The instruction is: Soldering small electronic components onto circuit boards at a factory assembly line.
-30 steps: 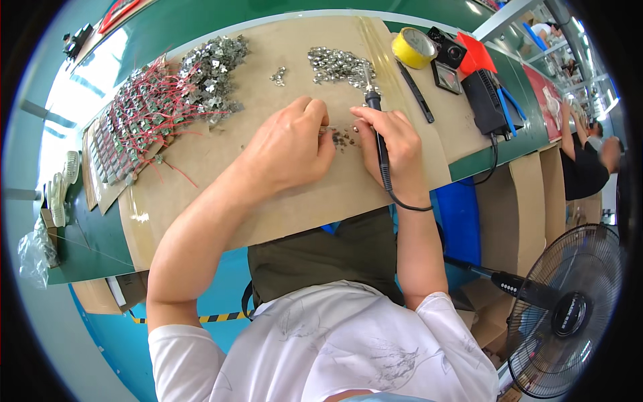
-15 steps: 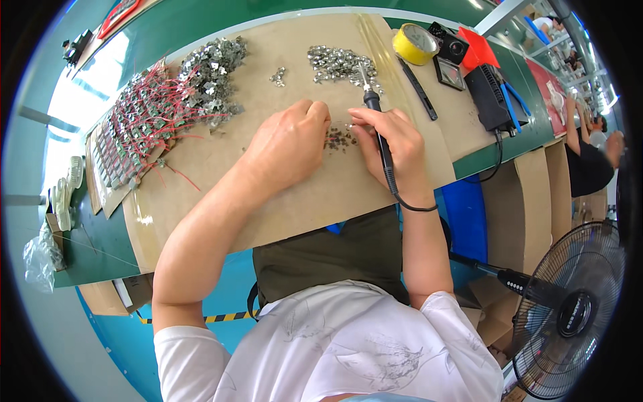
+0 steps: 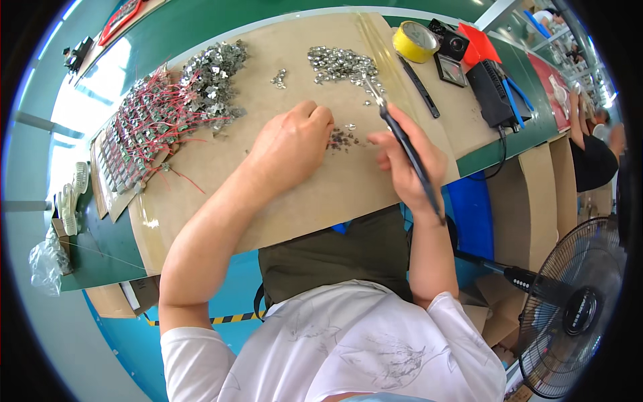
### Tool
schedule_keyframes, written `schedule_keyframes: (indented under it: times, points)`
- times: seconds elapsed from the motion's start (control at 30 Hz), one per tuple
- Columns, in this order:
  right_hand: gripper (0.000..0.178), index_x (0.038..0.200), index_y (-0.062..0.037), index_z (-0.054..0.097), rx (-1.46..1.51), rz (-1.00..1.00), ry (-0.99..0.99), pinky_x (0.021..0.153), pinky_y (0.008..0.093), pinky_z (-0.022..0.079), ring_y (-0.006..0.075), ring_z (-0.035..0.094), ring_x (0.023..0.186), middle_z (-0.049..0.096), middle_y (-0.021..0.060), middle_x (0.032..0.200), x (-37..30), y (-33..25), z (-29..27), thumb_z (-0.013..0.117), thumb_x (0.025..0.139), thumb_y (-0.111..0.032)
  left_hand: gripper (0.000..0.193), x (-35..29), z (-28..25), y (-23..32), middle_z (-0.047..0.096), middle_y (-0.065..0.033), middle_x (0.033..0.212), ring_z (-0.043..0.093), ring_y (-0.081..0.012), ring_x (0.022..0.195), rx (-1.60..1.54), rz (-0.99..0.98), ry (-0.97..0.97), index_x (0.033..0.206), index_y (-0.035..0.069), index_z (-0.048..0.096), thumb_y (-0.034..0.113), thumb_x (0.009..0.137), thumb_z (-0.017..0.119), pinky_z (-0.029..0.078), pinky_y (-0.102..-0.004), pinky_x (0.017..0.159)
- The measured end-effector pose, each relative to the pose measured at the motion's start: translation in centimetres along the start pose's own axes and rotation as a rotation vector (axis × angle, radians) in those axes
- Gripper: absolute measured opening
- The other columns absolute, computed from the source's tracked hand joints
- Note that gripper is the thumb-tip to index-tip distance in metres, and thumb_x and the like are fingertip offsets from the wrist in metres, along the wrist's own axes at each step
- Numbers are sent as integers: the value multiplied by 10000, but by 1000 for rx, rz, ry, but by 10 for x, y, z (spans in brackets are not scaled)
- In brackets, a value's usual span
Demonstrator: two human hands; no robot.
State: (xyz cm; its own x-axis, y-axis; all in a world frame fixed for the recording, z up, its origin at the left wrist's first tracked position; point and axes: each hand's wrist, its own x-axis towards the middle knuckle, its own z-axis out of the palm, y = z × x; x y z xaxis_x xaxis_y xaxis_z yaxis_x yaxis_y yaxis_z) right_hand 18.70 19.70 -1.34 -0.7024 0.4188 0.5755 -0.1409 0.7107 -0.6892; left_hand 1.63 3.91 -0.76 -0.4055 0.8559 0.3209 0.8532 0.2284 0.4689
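My right hand (image 3: 423, 161) holds a soldering iron (image 3: 396, 127) slantwise, its metal tip pointing up toward a pile of small shiny metal pieces (image 3: 338, 65). My left hand (image 3: 291, 142) rests on the brown board (image 3: 295, 218) with its fingers curled in. What those fingers hold, if anything, is hidden from view. Between the hands lies a scatter of tiny dark bits (image 3: 343, 139), with a couple of silver pieces (image 3: 350, 127) just beyond it. Farther off sits a small cluster of metal pieces (image 3: 279, 78).
At left are heaped small parts with red wires (image 3: 151, 114) and grey metal pieces (image 3: 214, 74). Along the right lie yellow tape (image 3: 415, 42), a black pen-like tool (image 3: 420, 87), a black box (image 3: 489, 94) and blue-handled pliers (image 3: 514, 104). A fan (image 3: 579, 311) stands lower right.
My right hand has swung to the right, away from my left hand, tilting the soldering iron more. Silver pieces by the dark bits now show uncovered. My left hand stays nearly in place.
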Motion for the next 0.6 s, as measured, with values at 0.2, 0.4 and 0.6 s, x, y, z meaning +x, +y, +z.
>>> schedule_keyframes:
  times: [0.2, 0.4, 0.6]
  points:
    - [283, 1288, 78, 708, 134, 108, 5, 577, 237, 557, 125, 701, 605, 779, 128, 834, -28, 1, -20, 671, 1072, -102, 110, 0, 2, 4, 661, -163, 929, 710, -403, 830, 25, 13, -19, 1007, 29, 685, 133, 994, 650, 591, -503, 744]
    - [188, 1164, 66, 760, 140, 92, 18, 561, 240, 560, 125, 703, 594, 764, 113, 776, -23, 0, -15, 666, 1031, -29, 108, 1, 2, 0, 660, -157, 925, 710, -396, 817, 53, 28, -17, 1019, 38, 683, 139, 989, 660, 593, -503, 732]
    - [160, 1124, 57, 775, 85, 56, 2, 547, 231, 553, 113, 701, 590, 761, 104, 777, -19, -1, -16, 693, 1005, -11, 106, 2, 4, 0, 662, -153, 925, 709, -393, 806, 55, 42, -5, 1017, 46, 686, 146, 985, 670, 595, -500, 722]
